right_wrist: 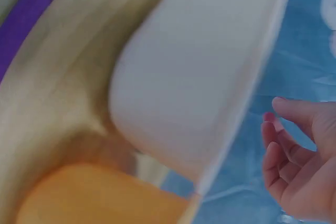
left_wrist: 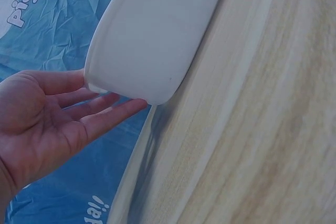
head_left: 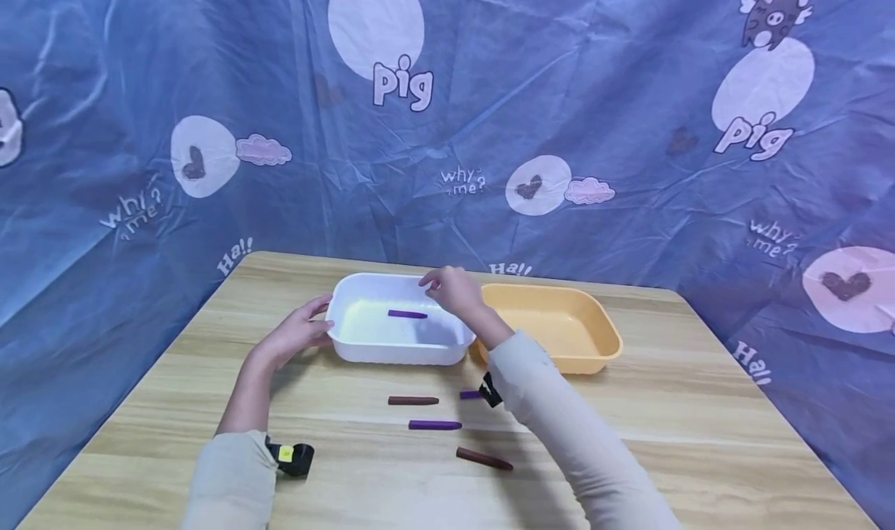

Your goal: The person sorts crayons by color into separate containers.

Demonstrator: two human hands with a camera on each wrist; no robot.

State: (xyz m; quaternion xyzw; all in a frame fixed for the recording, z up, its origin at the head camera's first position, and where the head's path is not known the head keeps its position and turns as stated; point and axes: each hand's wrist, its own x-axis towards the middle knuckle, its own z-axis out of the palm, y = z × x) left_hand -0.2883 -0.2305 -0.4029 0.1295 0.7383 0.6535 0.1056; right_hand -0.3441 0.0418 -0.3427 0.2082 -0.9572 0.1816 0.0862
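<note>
Against the left end of a white tray [head_left: 402, 354] rests my left hand [head_left: 297, 332]; its fingers [left_wrist: 113, 116], nearly straight, touch the outer wall near the rim. Above the tray's right part hovers my right hand [head_left: 453, 290], fingers loosely bent. The right wrist view shows nothing between that hand's thumb and fingertips [right_wrist: 281, 103]. A purple crayon [head_left: 407, 314] lies on the white tray's floor. In front of the tray lie a brown crayon [head_left: 412, 400], a second purple crayon [head_left: 435, 425] and another brown crayon [head_left: 484, 459]. One more purple crayon [head_left: 470, 395] is partly hidden by the right wrist's camera.
A yellow-orange tray [head_left: 601, 365] stands right beside the white one, partly behind my right forearm. Both trays are on a wooden table [head_left: 699, 437]. Behind the table hangs a blue cloth [head_left: 447, 227] with printed pigs and words.
</note>
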